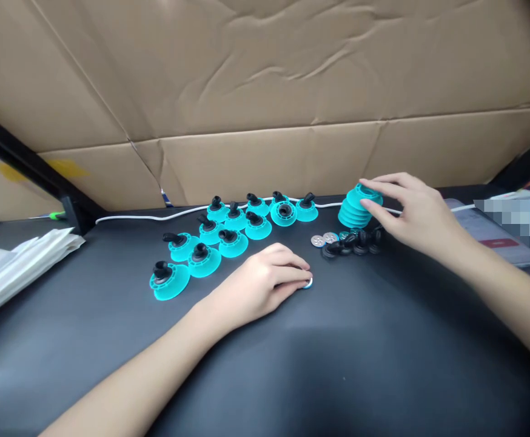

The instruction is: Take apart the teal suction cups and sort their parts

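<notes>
My left hand (269, 276) rests low over the dark table, its fingers pinched on a small round disc (308, 283) with a pale face and blue edge. At the right, my right hand (405, 203) has thumb and fingers about the topmost cup (368, 193) of a leaning stack of turquoise cups (353, 212). Between the hands lie several silver perforated discs (318, 241) and a cluster of black swivel connectors (360, 243). Several turquoise cups with black connectors (233, 241) fitted on top stand left of the stack.
A white cable (147, 217) runs along the table's back, before a cardboard wall (265, 155). Papers (28, 264) lie at the left beside a black frame post (76, 212). A clear plastic sleeve (510, 249) sits beyond my right forearm.
</notes>
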`<state>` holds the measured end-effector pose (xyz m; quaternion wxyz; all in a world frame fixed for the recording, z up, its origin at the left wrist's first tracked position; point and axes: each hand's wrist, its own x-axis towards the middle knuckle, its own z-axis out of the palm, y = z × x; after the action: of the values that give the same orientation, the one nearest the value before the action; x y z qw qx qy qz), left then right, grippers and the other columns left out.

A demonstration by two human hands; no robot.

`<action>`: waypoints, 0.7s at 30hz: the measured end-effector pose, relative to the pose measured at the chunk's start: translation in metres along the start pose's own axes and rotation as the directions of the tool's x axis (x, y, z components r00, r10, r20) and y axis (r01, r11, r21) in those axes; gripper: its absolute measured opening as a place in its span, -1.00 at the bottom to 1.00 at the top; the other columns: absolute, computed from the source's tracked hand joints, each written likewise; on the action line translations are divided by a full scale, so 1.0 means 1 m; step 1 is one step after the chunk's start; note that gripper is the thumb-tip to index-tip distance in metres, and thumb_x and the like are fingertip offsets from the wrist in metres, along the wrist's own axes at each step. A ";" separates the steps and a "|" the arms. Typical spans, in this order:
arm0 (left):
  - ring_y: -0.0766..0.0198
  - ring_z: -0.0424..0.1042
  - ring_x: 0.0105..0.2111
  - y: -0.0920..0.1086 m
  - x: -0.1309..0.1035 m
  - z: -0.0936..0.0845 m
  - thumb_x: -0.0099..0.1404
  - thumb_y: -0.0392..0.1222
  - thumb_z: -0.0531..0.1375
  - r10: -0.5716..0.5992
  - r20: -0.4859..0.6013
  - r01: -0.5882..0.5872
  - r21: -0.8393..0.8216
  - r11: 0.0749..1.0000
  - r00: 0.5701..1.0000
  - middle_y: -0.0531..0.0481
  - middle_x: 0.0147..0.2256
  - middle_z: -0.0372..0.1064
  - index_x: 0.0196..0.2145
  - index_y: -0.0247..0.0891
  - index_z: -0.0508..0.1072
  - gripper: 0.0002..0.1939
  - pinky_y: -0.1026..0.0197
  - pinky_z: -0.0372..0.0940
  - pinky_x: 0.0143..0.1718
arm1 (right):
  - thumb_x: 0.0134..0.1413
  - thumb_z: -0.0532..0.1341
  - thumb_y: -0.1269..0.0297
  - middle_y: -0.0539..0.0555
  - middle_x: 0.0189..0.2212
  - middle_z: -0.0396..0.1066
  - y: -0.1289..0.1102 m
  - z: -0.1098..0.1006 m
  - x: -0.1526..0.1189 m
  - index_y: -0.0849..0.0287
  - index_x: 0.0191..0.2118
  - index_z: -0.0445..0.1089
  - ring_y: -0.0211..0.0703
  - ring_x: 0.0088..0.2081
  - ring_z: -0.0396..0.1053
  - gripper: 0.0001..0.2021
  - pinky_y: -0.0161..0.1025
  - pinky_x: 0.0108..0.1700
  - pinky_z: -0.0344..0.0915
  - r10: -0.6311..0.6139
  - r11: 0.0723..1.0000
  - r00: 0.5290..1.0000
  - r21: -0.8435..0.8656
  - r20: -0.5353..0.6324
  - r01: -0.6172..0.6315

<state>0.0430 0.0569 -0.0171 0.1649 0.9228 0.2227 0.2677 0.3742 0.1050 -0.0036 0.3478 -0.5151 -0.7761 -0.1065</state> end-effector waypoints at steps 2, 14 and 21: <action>0.10 0.52 -0.03 0.000 -0.001 -0.001 0.57 -0.26 0.17 0.035 0.029 -0.037 0.084 0.996 0.999 -0.16 -0.03 0.62 -0.01 -0.22 0.66 -0.76 0.05 0.51 -0.03 | 0.37 0.24 0.11 0.24 0.05 0.58 0.000 0.003 -0.001 0.08 0.19 0.55 0.23 -0.02 0.58 -0.62 0.19 0.08 0.52 0.038 0.999 0.999 0.016 0.018 -0.038; 0.09 0.55 -0.02 0.011 0.003 -0.004 0.57 -0.32 0.14 0.114 0.133 -0.141 0.215 0.966 0.985 -0.17 -0.04 0.62 -0.05 -0.30 0.62 -0.77 0.07 0.53 -0.02 | 0.42 0.15 0.10 0.28 0.07 0.54 0.006 0.011 -0.004 0.12 0.25 0.51 0.27 0.08 0.52 -0.57 0.27 0.15 0.47 0.017 1.000 0.998 -0.011 0.056 -0.016; 0.09 0.58 0.06 -0.001 0.003 0.001 0.58 -0.38 0.06 0.092 0.088 -0.119 0.369 0.922 0.992 -0.23 0.05 0.59 0.07 -0.36 0.58 -0.69 0.08 0.56 0.05 | 0.32 0.27 0.09 0.37 0.25 0.36 -0.014 0.006 -0.008 0.16 0.37 0.36 0.44 0.28 0.30 -0.42 0.39 0.30 0.30 0.013 1.000 0.998 -0.023 -0.068 -0.015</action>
<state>0.0458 0.0591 -0.0165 -0.0207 0.9566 0.2137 0.1969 0.3613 0.0961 -0.0105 0.3686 -0.5206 -0.7590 -0.1306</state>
